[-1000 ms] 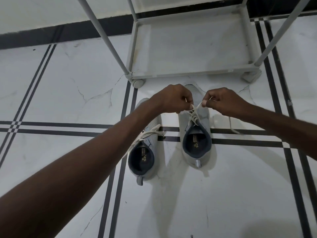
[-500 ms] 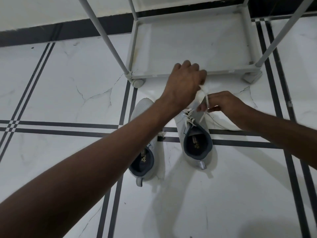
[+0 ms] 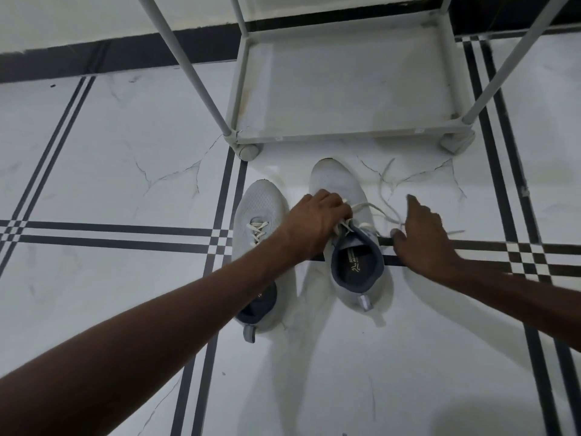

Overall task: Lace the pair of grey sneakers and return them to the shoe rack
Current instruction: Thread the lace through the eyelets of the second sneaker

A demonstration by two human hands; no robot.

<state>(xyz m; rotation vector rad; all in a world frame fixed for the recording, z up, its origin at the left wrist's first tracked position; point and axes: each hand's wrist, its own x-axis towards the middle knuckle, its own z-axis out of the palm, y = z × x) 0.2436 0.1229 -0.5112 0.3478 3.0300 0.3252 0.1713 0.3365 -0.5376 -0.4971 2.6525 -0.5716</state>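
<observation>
We see the left hand [image 3: 317,218] with fingers curled together, clamped on the white flat lace [image 3: 382,212] at the tongue of the right-side grey mesh sneaker [image 3: 352,237]. The right hand [image 3: 423,234] lies beside it, fingers spread apart, touching loose lace. The second grey sneaker [image 3: 257,247] sits beneath the left forearm. The grey metal shoe rack [image 3: 345,138] stands beyond the fingertips.

The sneakers [image 3: 338,190] look like matt grey knit cloth with a fine mesh texture and flat woven laces [image 3: 382,212]. The floor [image 3: 125,171] is glossy veined marble. The rack [image 3: 345,89] looks like smooth painted metal tubing.
</observation>
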